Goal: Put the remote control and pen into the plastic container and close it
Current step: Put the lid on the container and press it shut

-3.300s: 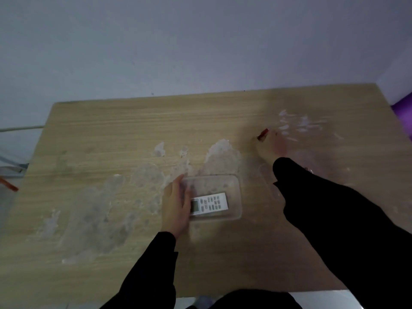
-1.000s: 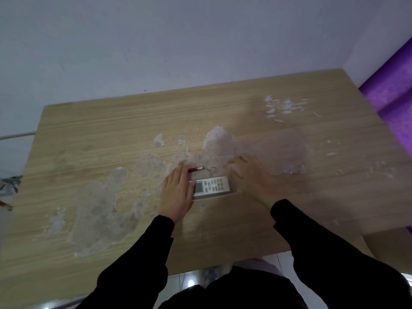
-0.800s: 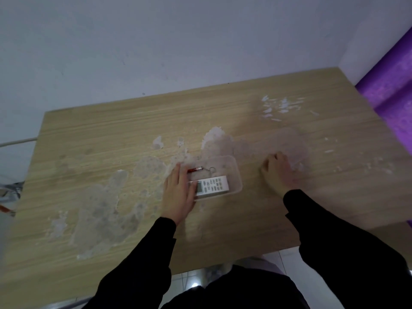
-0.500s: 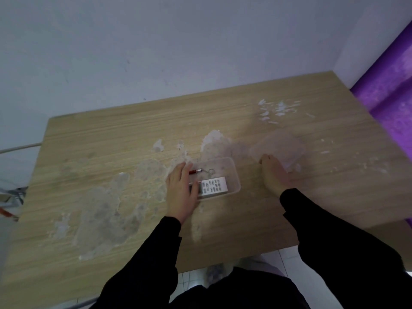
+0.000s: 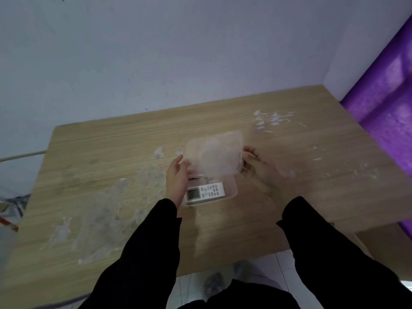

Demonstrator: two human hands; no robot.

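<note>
Container: we are seeing the plastic container (image 5: 231,192) sitting on the table (image 5: 100,175), one remote control (image 5: 205,194) lying inside; pen hidden under the lid.
Lid: we are holding one clear lid (image 5: 214,156) tilted above it.
Hands: our left hand (image 5: 177,178) and right hand (image 5: 258,166) are each pinching a lid edge.
Doing it well: we are judging it best to level the lid, align corners, press evenly.

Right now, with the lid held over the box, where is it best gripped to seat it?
By its two short side edges, one from each side, as a judgement. The lid is thin, flat and tilted over the container, so the left hand and right hand at opposite edges could level it without covering the rim.
</note>
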